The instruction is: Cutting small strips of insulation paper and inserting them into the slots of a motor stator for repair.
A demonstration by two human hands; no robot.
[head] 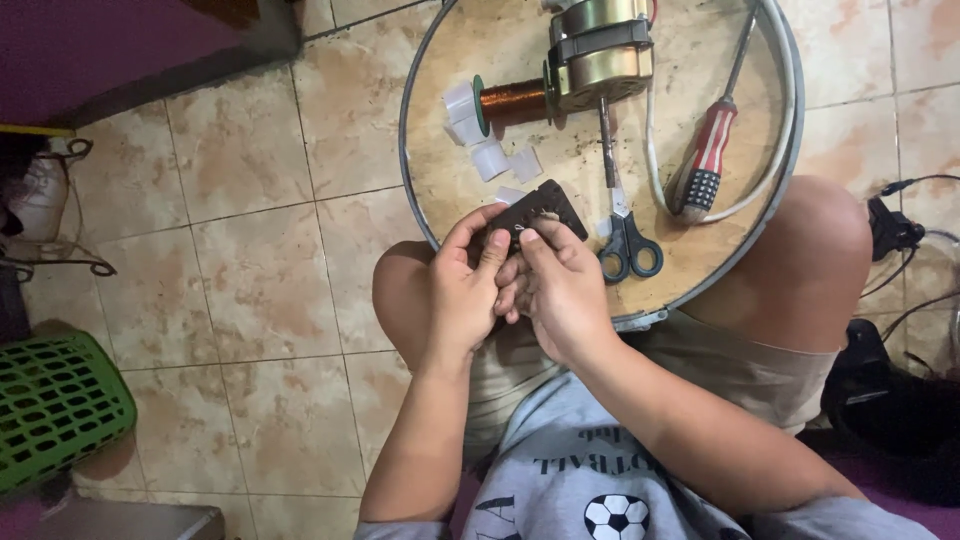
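While both hands meet over the near rim of one round tray (420, 200), the left hand (462, 290) and right hand (560, 290) pinch one dark flat card (540, 208); farther off lie one pair of scissors (626, 240), one red screwdriver (706, 158), one motor (598, 52), one copper coil (512, 100); one green basket (55, 410) sits near left.

Motor (600, 52): top cut off by the upper picture edge. Dark flat part (538, 212): lower half covered by the fingers of the left hand (462, 295) and right hand (560, 290), so the grip on it cannot be read; its small markings are too fine to make out. Green basket (55, 410): cut off at the left edge; black gear (890, 400) at right too dark to identify.
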